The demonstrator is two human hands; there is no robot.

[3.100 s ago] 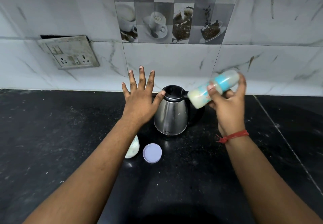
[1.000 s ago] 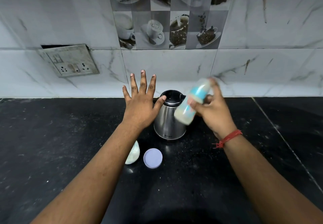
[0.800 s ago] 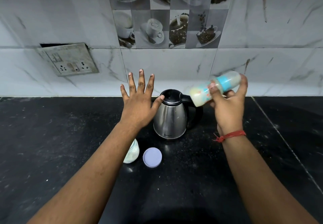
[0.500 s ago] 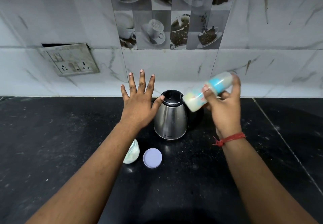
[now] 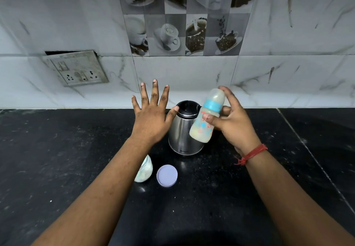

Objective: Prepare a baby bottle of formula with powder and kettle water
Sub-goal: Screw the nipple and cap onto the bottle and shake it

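Head view, with the kettle (image 5: 186,128) as landmark: the right hand (image 5: 233,122) holds the baby bottle (image 5: 207,116) just in front of and to the right of the kettle's black lid, its fingers (image 5: 208,118) curled and clamped round the body below the blue collar. Half a second ago the bottle lay nearly level, base toward the kettle and capped end pointing away to the right; now it stands closer to upright, cap up and tilted a little right, base low against the kettle's steel side. Over the last few seconds it has swung back and forth between such poses, which reads as shaking. I judge that powder and water are already inside, the collar screwed on, and mixing is the step in hand, late in the task.

The bottle shows a pale, cloudy cream liquid filling most of the body, with film up into the capped top. Whether lumps remain cannot be told.

The left hand (image 5: 151,117) hovers left of the kettle, fingers straight and spread, thumb tip touching or just beside the lid's rim; it holds nothing and has hardly moved.

On the black counter (image 5: 57,159) nearer the viewer than the kettle, a jar (image 5: 145,169) part hidden by the left forearm holds something whitish, probably the powder. Just right of it lies a round lilac lid (image 5: 167,175), flat and apart from the jar, so the jar appears open.
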